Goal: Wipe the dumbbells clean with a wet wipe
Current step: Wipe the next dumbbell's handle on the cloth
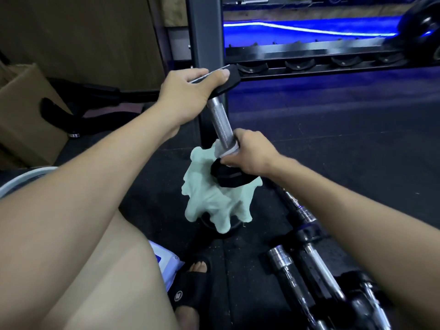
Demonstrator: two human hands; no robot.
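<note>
Dumbbell (221, 122) stands tilted above the floor (333, 144), its upper head gripped by the left hand (188, 91). Lower on the handle, the right hand (250, 153) curls around a pale wipe (214, 198) draping past the lower head.

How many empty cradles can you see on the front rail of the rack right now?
4. They sit in a row along the rack's front rail: first cradle, second, third, fourth. More may be hidden past the right edge.
</note>
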